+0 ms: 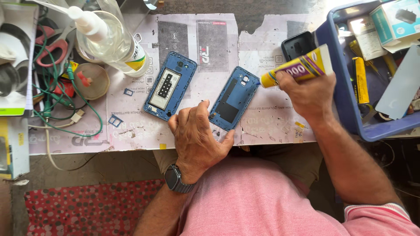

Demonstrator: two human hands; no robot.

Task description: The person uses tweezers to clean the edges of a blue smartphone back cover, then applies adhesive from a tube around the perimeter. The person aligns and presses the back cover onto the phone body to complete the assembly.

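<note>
The left hand (pixel 197 135) rests palm-down on the work mat (pixel 131 131), fingers spread loosely. Its thumb and fingertips touch the lower end of a blue phone back cover (pixel 234 98), pinning it against the mat; the hand is not closed around anything. A dark watch (pixel 177 179) sits on the left wrist.

The right hand (pixel 310 94) is clamped around a yellow adhesive tube (pixel 302 66) with purple markings. The tube lies nearly horizontal, nozzle end pointing left. The nozzle sits just beside the upper right corner of the back cover; actual contact cannot be determined from this view.

The back cover lies tilted, inner face up, with a dark rectangular patch in its lower half. To its left, well apart from both hands, lies a blue phone frame (pixel 169 86), also tilted, with a pale panel and a black connector strip in the middle.

Surrounding items:
- A clear plastic bottle (pixel 109 37) with a white nozzle lies above the phone frame, at the mat's upper left.
- A round tan lid (pixel 91 81) holding a small red part sits to the left of the bottle's base.
- Green wires (pixel 52 96) and red-handled scissors (pixel 54 48) are heaped at the left edge.
- A small black case (pixel 297 43) lies above the adhesive tube.
- A blue plastic bin (pixel 345 105) stands to the right, containing boxes and yellow-handled tools.

The person wears a pink shirt (pixel 262 201). A red dotted floor mat (pixel 87 205) shows below the table edge.
</note>
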